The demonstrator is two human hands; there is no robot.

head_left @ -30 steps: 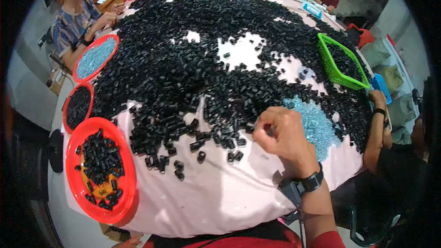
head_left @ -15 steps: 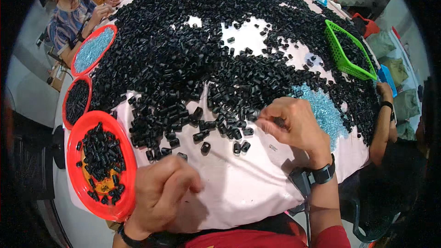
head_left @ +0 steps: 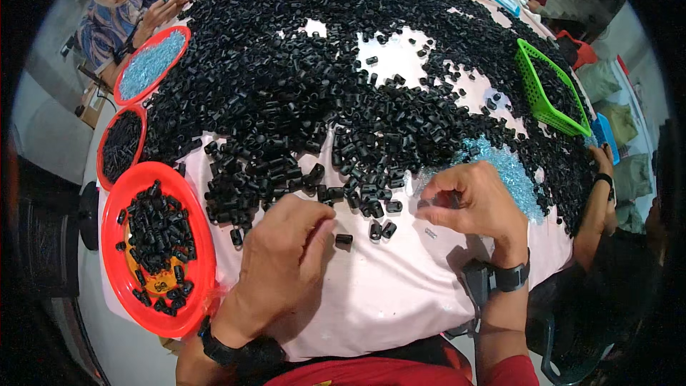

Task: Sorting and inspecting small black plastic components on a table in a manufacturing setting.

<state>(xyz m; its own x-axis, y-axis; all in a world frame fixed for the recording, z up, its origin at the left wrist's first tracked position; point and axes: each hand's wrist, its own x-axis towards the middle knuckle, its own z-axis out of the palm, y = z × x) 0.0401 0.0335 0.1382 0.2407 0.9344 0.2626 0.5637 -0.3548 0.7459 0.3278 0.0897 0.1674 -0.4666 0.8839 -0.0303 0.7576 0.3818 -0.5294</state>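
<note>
A wide heap of small black tubular plastic pieces [head_left: 279, 93] covers most of the cloth-topped table. My left hand [head_left: 282, 264] is curled over the heap's near edge, fingertips drawn together; what they hold, if anything, is hidden. Just right of it lies a single black piece [head_left: 344, 240]. My right hand [head_left: 479, 200] is closed in a pinch at the near right of the heap. Something small and dark shows between its thumb and fingers, too unclear to name. Small clear bluish pieces [head_left: 511, 179] lie piled just beyond this hand.
Left of my left hand stands a red oval tray [head_left: 207, 264] of black pieces. Behind it are red bowls of dark rods [head_left: 123, 146] and clear pieces [head_left: 153, 61]. A green basket [head_left: 568, 127] stands far right. Other people work at the left, back and right.
My left hand has moved forward from the bare cloth to the near edge of the black pieces. The right hand stays pinched and has shifted slightly right and nearer.
</note>
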